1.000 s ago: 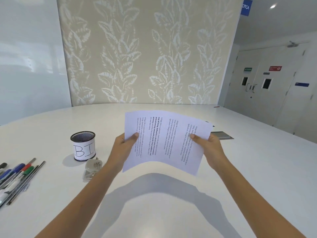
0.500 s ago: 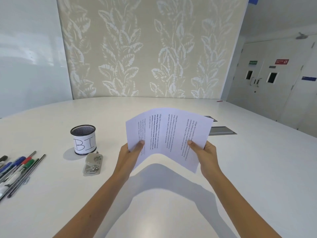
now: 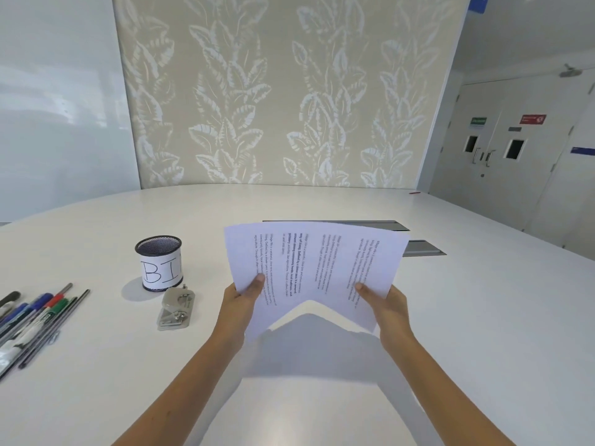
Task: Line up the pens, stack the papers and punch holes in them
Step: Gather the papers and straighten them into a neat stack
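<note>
Both hands' grip point(image 3: 242, 304) point(image 3: 384, 305) around papers point(image 3: 317, 268)

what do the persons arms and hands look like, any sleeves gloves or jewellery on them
Both forearms are bare as far as the picture shows, with no sleeves in view. The left hand and right hand wear no gloves. No watch, bracelet or ring shows on the visible parts; most of the fingers are hidden behind paper.

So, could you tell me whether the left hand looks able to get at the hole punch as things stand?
Probably yes, once freed. The hole punch lies on bare table just left of the left hand, nothing between them. But that hand pinches the papers, as does the right hand.
</note>
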`<state>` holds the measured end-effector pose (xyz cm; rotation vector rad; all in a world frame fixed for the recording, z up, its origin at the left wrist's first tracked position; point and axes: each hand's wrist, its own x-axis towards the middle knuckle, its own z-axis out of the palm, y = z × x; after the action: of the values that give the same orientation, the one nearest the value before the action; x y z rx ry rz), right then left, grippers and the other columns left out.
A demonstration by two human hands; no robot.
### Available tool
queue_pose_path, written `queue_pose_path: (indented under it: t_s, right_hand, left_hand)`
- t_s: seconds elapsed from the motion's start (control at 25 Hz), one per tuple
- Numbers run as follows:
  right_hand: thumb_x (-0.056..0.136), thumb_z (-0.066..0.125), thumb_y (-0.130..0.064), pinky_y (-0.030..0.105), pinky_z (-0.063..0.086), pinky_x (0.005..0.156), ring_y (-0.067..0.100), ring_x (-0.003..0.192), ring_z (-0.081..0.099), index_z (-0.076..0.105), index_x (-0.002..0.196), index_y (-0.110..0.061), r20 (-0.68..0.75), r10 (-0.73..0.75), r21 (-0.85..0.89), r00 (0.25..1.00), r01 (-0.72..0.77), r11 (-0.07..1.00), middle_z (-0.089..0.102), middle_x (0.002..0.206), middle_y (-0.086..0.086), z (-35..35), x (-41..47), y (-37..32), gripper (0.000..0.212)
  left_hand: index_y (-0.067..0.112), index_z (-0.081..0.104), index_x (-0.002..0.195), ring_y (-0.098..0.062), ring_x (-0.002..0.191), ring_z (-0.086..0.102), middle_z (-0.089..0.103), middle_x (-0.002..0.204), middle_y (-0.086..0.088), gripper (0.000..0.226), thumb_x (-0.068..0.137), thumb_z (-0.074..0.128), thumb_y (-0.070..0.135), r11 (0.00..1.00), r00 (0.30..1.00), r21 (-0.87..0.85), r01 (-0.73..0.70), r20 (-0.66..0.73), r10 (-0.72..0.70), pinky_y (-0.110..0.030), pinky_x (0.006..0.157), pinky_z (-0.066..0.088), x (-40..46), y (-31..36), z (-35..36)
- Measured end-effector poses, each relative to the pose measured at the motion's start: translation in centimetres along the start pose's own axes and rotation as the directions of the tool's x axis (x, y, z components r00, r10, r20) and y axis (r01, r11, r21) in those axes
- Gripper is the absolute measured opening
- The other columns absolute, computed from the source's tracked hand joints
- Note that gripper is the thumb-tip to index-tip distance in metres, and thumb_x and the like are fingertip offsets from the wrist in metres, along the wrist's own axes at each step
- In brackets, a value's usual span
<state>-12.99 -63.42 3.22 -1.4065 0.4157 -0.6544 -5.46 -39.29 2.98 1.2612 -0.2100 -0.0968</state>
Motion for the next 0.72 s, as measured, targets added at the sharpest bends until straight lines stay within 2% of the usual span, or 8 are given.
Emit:
queue_pose_path:
  t_s: [0.12, 0.24, 0.36, 0.44, 0.56, 0.64, 0.72]
  right_hand:
    - [0.076, 0.078, -0.014, 0.028, 0.054, 0.066, 0.017, 0.073, 0.070, 0.064, 0.104, -0.013, -0.083, -0.028, 0.123, 0.996, 0.038, 0.992, 0.074, 0.090, 0.007, -1.2, 1.2, -1.8, 0.032]
    - [0.076, 0.079, -0.016, 0.023, 0.054, 0.068, 0.015, 0.080, 0.069, 0.056, 0.115, -0.014, -0.169, 0.009, 0.312, 0.986, 0.044, 0.949, 0.071, 0.090, 0.007, -2.0, 1.9, -3.4, 0.045]
    - [0.080, 0.075, -0.015, 0.025, 0.056, 0.071, 0.015, 0.082, 0.071, 0.048, 0.122, -0.014, -0.103, 0.020, 0.428, 0.994, 0.026, 0.903, 0.073, 0.093, 0.003, -0.9, 1.2, -4.0, 0.050]
    - [0.085, 0.069, -0.013, 0.027, 0.057, 0.069, 0.017, 0.080, 0.070, 0.047, 0.123, -0.012, -0.009, 0.023, 0.408, 1.000, -0.017, 0.913, 0.072, 0.096, 0.005, 0.7, 0.2, -3.9, 0.044]
    - [0.089, 0.065, -0.015, 0.028, 0.059, 0.065, 0.021, 0.085, 0.069, 0.050, 0.118, -0.013, 0.107, 0.006, 0.274, 0.994, -0.035, 0.961, 0.072, 0.102, 0.008, 3.0, -1.6, -2.9, 0.033]
    - [0.090, 0.062, -0.017, 0.032, 0.059, 0.066, 0.019, 0.083, 0.069, 0.052, 0.108, -0.020, 0.106, -0.022, 0.196, 0.994, 0.001, 0.981, 0.074, 0.096, 0.003, 4.1, -2.5, -2.1, 0.020]
    - [0.092, 0.059, -0.020, 0.040, 0.056, 0.072, 0.021, 0.082, 0.067, 0.053, 0.098, -0.023, 0.057, -0.056, 0.125, 0.997, 0.049, 0.991, 0.073, 0.091, 0.003, 4.6, -2.8, -1.5, 0.009]
  left_hand:
    - [0.028, 0.070, 0.101, -0.011, 0.087, 0.074, 0.078, 0.097, 0.010, 0.012, 0.091, 0.063, 0.027, 0.993, 0.999, -0.107, 0.041, 0.019, -0.039, -0.033, 0.073, 0.055, 0.3, 1.0, -0.2]
    - [0.022, 0.067, 0.114, -0.016, 0.099, 0.072, 0.075, 0.109, 0.004, 0.024, 0.091, 0.062, 0.023, 0.973, 0.995, -0.221, 0.061, 0.091, -0.041, -0.037, 0.080, 0.056, -0.3, 1.6, 0.1]
    - [0.018, 0.062, 0.123, -0.019, 0.109, 0.068, 0.071, 0.119, 0.000, 0.030, 0.094, 0.056, 0.017, 0.937, 0.986, -0.341, 0.078, 0.167, -0.021, -0.042, 0.087, 0.055, -1.3, 1.4, 1.1]
    - [0.016, 0.062, 0.125, -0.020, 0.107, 0.069, 0.072, 0.119, -0.001, 0.031, 0.094, 0.056, 0.015, 0.909, 0.986, -0.399, 0.118, 0.155, -0.060, -0.044, 0.090, 0.053, -1.9, 1.2, 2.2]
    - [0.015, 0.060, 0.126, -0.021, 0.104, 0.070, 0.072, 0.118, -0.003, 0.031, 0.095, 0.054, 0.015, 0.875, 0.987, -0.464, 0.139, 0.136, -0.085, -0.043, 0.085, 0.055, -2.6, 0.9, 3.9]
    - [0.013, 0.055, 0.131, -0.027, 0.115, 0.064, 0.067, 0.127, -0.008, 0.035, 0.097, 0.051, 0.014, 0.851, 0.988, -0.508, 0.132, 0.139, -0.070, -0.049, 0.097, 0.049, -3.0, 0.6, 5.0]
    - [0.012, 0.055, 0.132, -0.030, 0.118, 0.061, 0.066, 0.128, -0.009, 0.036, 0.095, 0.054, 0.015, 0.840, 0.989, -0.524, 0.139, 0.119, -0.090, -0.051, 0.101, 0.046, -3.4, 0.1, 5.6]
